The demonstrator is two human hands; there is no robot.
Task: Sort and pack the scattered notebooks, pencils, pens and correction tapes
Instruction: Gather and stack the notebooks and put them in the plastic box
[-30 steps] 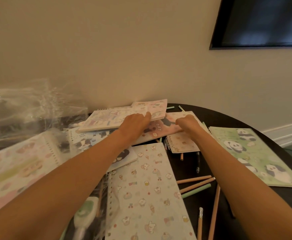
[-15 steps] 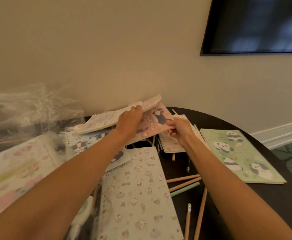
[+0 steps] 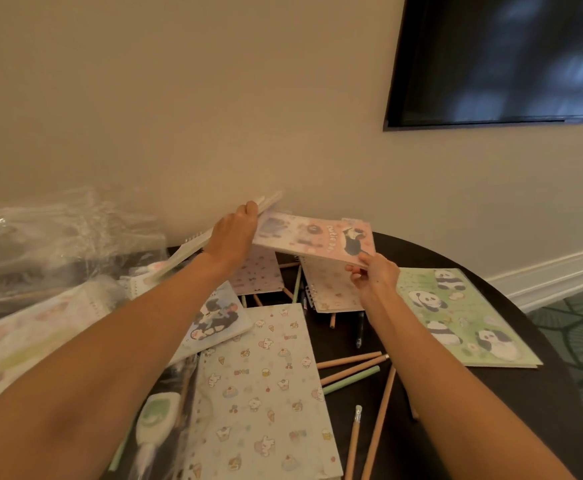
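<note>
The pink notebook (image 3: 314, 239) is off the table (image 3: 511, 393), raised over the pile at twelve o'clock and sloping down toward the person. The right hand (image 3: 374, 277) pinches its near corner at five o'clock, thumb on top and fingers beneath. The left hand (image 3: 232, 235) grips a pale notebook (image 3: 187, 251), fingers curled over its far edge. That book tilts steeply, its spiral edge pointing to eight o'clock. The pink cover's nine o'clock end meets the left hand; whether the hand holds it too, I cannot tell.

These notebooks look thin and light, with soft covers that probably flex. A one-corner pinch will likely let the far end sag or swing. A hold along the spiral edge, or a flat palm underneath, should be steadier. The glossy-looking covers may slide over each other once stacked, so squaring the edges matters.

A green notebook (image 3: 463, 317) lies flat at three o'clock, and a large printed one (image 3: 262, 393) at six o'clock. Pencils (image 3: 350, 360) lie loose between them; they are stiff and will probably roll, so gathering them as a bundle seems best. A correction tape (image 3: 155, 415) sits at seven o'clock, small and rigid. A crinkled clear bag (image 3: 61, 233) rests at nine o'clock.
</note>
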